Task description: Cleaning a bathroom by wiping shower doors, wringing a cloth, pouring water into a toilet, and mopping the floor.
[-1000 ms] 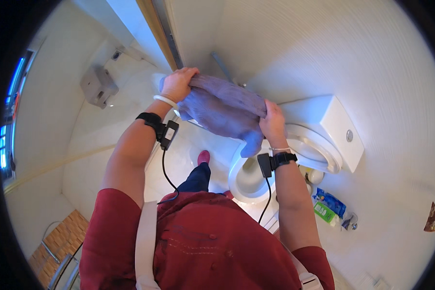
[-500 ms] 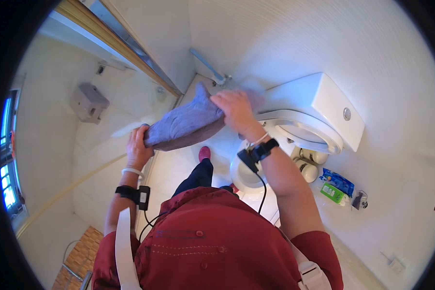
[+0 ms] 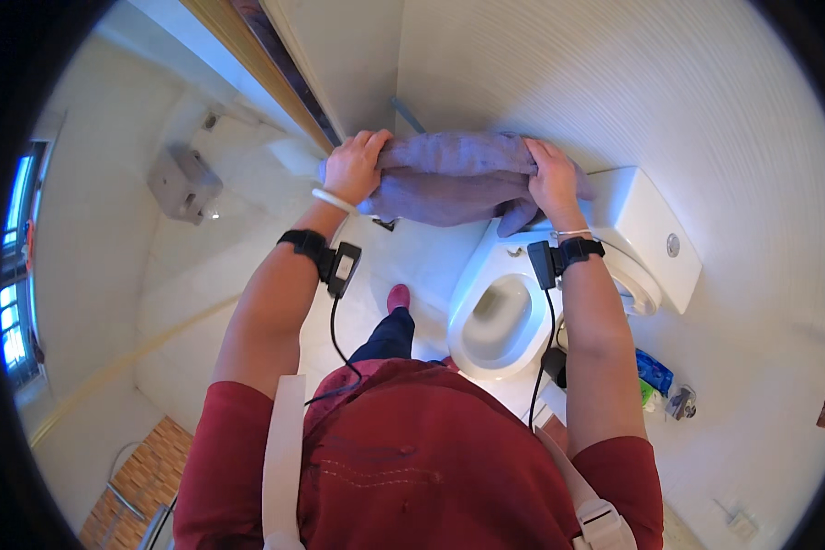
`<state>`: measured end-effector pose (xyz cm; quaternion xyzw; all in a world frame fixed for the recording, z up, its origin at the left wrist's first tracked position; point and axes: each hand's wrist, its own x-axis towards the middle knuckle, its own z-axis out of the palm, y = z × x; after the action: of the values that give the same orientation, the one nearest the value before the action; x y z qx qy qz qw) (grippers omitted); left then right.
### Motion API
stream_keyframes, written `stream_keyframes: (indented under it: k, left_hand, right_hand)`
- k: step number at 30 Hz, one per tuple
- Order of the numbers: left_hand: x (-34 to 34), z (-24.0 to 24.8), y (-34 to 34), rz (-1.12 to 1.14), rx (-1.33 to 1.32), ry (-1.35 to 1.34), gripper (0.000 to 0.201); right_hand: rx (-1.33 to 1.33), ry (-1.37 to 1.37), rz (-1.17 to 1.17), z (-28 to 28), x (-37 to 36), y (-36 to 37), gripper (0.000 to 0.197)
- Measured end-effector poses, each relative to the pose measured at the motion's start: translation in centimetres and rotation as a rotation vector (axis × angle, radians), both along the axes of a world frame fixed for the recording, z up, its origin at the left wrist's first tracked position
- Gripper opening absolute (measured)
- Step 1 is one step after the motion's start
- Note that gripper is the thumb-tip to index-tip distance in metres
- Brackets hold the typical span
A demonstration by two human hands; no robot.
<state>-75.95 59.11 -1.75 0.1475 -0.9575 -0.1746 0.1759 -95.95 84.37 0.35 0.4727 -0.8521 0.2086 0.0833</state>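
A purple-grey towel (image 3: 454, 179) is stretched sideways between my two hands, gathered in folds, out in front of me. My left hand (image 3: 353, 167) is closed over its left end, with the fingers on top. At the other end my right hand (image 3: 554, 181) grips the cloth, and a loose corner hangs below it. The towel's right part is above the back of the white toilet (image 3: 461, 316), whose bowl shows uncovered.
The cistern (image 3: 655, 234) stands against the right wall. A blue packet (image 3: 653, 372) and a green packet (image 3: 649, 394) lie near my right forearm. A grey plastic stool (image 3: 185, 185) is at the far left, and a blue stick (image 3: 407, 115) leans in the far corner.
Both hands have moved farther out and to the right with the towel. It was slanted and blurred at its right end; now it is held nearly level.
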Motion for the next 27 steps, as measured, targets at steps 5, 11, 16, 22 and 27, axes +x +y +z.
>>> stream_keyframes:
  k: [5, 11, 16, 22, 27]
  left_hand:
    - [-3.8, -0.4, -2.0, 0.153, -0.101, -0.132, 0.054]
    - [-3.8, -1.6, -2.5, 0.146, -0.027, -0.111, 0.067]
    - [-3.5, -1.0, -2.2, 0.229, -0.080, -0.105, 0.074]
    - [1.6, -0.1, 2.7, -0.200, 0.010, 0.134, 0.057]
    - [9.0, -2.4, 9.1, -0.338, 0.547, -0.523, 0.028]
  right_hand:
    - [0.292, 0.060, -0.314, 0.6, -1.5, -2.0, 0.050]
    - [0.323, 0.007, -0.295, 1.6, -1.6, -0.9, 0.054]
    - [-0.050, -0.020, -0.165, 1.1, 2.9, 2.9, 0.046]
    - [0.222, -0.699, -0.121, -3.2, 15.0, 14.7, 0.034]
    - [0.218, -0.915, -0.176, -5.5, 25.9, 25.5, 0.034]
